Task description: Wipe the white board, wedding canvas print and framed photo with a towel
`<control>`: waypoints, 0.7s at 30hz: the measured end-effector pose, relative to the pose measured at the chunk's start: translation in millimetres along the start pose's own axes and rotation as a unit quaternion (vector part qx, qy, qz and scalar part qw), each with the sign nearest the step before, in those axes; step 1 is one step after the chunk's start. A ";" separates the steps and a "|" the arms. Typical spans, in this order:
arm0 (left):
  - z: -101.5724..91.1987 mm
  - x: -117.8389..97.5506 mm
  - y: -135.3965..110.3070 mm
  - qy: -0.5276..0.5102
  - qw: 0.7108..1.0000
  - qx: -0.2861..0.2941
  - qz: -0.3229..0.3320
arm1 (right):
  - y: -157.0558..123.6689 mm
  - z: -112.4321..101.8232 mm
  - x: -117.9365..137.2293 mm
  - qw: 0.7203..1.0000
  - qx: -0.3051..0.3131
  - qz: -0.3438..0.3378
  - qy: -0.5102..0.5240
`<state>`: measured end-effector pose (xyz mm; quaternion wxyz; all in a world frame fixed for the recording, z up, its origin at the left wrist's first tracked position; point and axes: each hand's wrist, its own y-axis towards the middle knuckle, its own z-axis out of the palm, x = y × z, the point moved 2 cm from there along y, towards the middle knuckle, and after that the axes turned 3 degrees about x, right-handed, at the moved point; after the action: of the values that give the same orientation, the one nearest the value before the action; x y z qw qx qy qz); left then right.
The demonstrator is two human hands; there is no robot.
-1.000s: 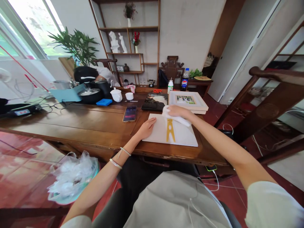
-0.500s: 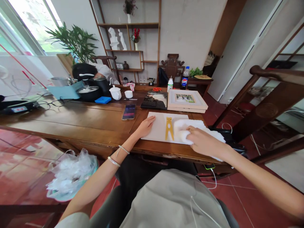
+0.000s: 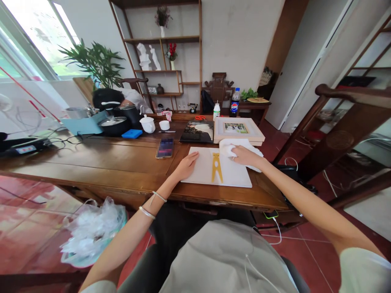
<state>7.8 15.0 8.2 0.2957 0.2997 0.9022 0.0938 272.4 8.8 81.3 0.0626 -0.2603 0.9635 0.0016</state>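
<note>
A white flat board (image 3: 201,173) with a gold stand-shaped piece (image 3: 216,167) lies on the wooden desk (image 3: 122,160) in front of me. My left hand (image 3: 187,165) rests flat on the board's left edge, fingers stretched out. My right hand (image 3: 244,156) is closed on a white cloth (image 3: 230,146) and presses it on the board's far right corner.
A phone (image 3: 165,147) lies left of the board. Behind it are a dark photo book (image 3: 197,131) and a white framed picture (image 3: 236,129). Pots, a teapot (image 3: 148,123), cables and a plant crowd the far left. A bin of plastic (image 3: 91,230) stands on the floor at left.
My right hand with the cloth swept from the board's far edge down to its near right side, then back up to the far right corner. My left hand stayed put.
</note>
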 end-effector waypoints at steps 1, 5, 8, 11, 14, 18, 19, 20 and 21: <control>0.0 0.1 0.1 -0.001 1.000 0.000 0.000 | -4.0 -0.2 2.5 1.000 0.000 -0.003 0.002; 0.0 0.0 0.3 -0.008 1.000 0.001 0.000 | -45.2 -7.9 29.2 0.999 0.006 -0.046 0.020; 0.2 0.1 0.2 -0.008 1.000 -0.001 -0.006 | -87.6 -18.7 58.4 0.997 0.029 -0.065 0.036; 0.7 0.4 0.2 -0.012 1.000 -0.005 -0.007 | -119.0 -28.3 83.0 0.994 0.036 -0.085 0.053; 1.2 0.8 0.7 -0.015 1.000 -0.006 -0.003 | -123.6 -31.2 89.7 0.995 0.043 -0.074 0.055; 1.1 1.0 1.0 -0.003 1.000 0.000 -0.005 | -87.5 -24.1 67.3 0.998 0.059 -0.016 0.016; 1.1 1.0 1.0 -0.002 1.000 0.001 -0.004 | -73.9 -21.5 58.7 0.998 0.055 -0.007 0.004; 1.0 1.2 1.0 -0.003 1.000 0.002 -0.003 | -59.8 -18.9 49.9 0.999 0.048 -0.001 -0.005; 1.0 1.4 0.9 -0.005 1.000 0.002 -0.002 | -45.9 -16.5 41.4 0.999 0.040 0.006 -0.011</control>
<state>8.0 16.5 7.0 0.2997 0.2989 0.9016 0.0895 258.1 -52.2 93.9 0.0833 -0.2520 0.9635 -0.0337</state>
